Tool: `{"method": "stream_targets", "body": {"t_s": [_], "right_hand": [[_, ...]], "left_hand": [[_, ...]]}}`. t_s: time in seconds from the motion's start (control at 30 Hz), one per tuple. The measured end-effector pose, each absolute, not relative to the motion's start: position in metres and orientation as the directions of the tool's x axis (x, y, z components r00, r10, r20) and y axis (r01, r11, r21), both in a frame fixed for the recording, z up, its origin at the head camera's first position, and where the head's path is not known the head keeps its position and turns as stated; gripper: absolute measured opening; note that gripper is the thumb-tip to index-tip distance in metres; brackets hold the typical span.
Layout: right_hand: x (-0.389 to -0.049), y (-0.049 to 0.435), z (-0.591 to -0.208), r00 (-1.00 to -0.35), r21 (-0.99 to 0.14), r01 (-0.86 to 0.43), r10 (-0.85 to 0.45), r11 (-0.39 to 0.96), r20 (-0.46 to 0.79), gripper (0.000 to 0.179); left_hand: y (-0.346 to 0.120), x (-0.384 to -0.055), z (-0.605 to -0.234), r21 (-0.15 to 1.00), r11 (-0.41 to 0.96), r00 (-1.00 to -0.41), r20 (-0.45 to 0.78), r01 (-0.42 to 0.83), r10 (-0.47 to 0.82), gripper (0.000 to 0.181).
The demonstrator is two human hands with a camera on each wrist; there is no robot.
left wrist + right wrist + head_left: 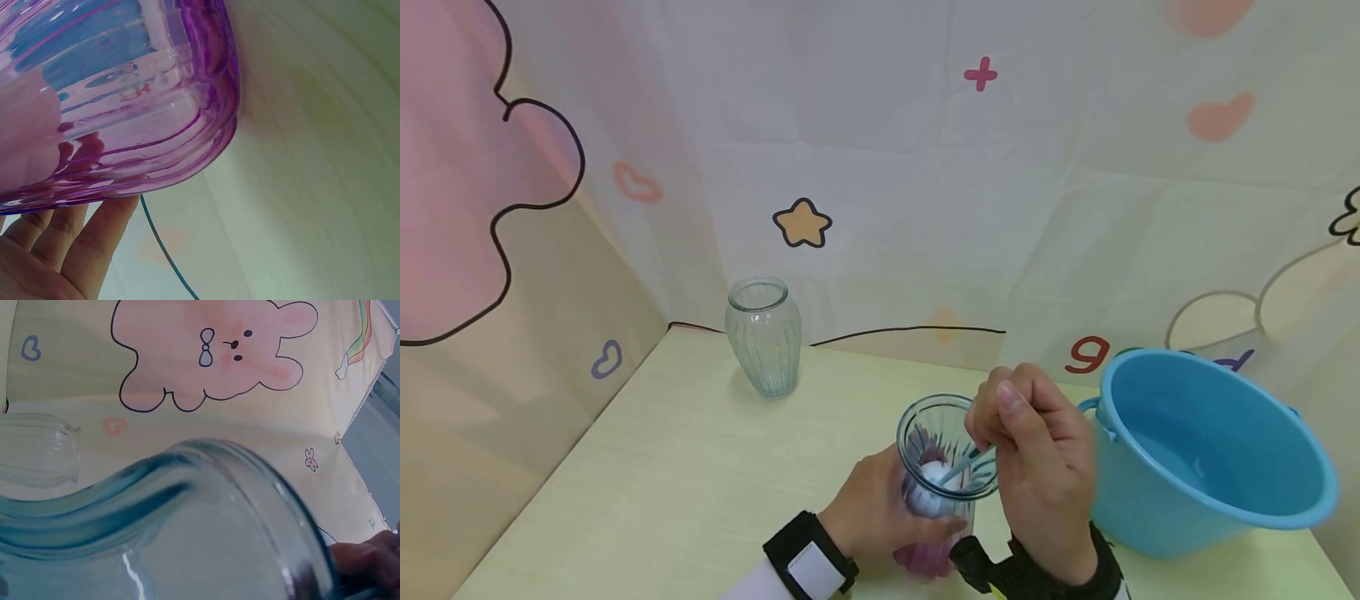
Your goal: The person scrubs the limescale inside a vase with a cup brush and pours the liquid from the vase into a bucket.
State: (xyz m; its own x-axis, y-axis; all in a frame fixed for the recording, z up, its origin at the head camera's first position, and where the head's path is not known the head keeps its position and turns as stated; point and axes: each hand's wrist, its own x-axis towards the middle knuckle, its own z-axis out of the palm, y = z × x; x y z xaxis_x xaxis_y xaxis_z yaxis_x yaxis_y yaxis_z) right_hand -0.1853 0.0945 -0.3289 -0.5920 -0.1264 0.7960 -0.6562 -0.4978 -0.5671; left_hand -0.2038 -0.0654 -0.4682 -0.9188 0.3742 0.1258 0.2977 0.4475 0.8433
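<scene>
A ribbed glass vase (917, 560), tinted purple at its base and blue toward its mouth, is gripped around its side by my left hand (876, 504). In the left wrist view its purple base (219, 94) is tilted, with fingers (94, 250) curled beyond it. My right hand (1041, 462), at the mouth of the vase, pinches the thin blue handle of a cleaning brush (961, 468). The brush's white rounded head sits inside the vase. In the right wrist view the bluish vase rim (275, 481) fills the foreground, and only part of my right hand (372, 559) shows.
A second, clear ribbed glass vase (763, 346) stands upright at the back left of the pale table (647, 467). To the right is a large blue bucket (1157, 500) with a handle. A printed curtain (880, 167) hangs behind.
</scene>
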Motion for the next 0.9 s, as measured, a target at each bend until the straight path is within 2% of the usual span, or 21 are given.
{"method": "stream_targets", "body": {"t_s": [0.33, 0.67, 0.8, 0.9], "right_hand": [[-0.1838, 0.0835, -0.3343, -0.627, -0.649, -0.646, -0.205, -0.401, 0.751, 0.029], [-0.1754, 0.0843, -0.3282, -0.709, -0.790, -0.591, -0.363, -0.162, 0.605, 0.033], [-0.1756, 0.0849, -0.3284, -0.702, -0.808, -0.578, -0.434, -0.118, 0.565, 0.033], [-0.1761, 0.0849, -0.3286, -0.673, -0.805, -0.580, -0.482, -0.128, 0.561, 0.033]], "left_hand": [[-0.0665, -0.2012, -0.4658, 0.855, 0.453, -0.925, 0.076, 0.253, 0.374, 0.069], [-0.0666, -0.2023, -0.4667, 0.840, 0.457, -0.919, 0.117, 0.293, 0.376, 0.069], [-0.0673, -0.2023, -0.4670, 0.827, 0.468, -0.917, 0.132, 0.311, 0.376, 0.071], [-0.0680, -0.2026, -0.4672, 0.828, 0.468, -0.916, 0.129, 0.310, 0.380, 0.071]]}}
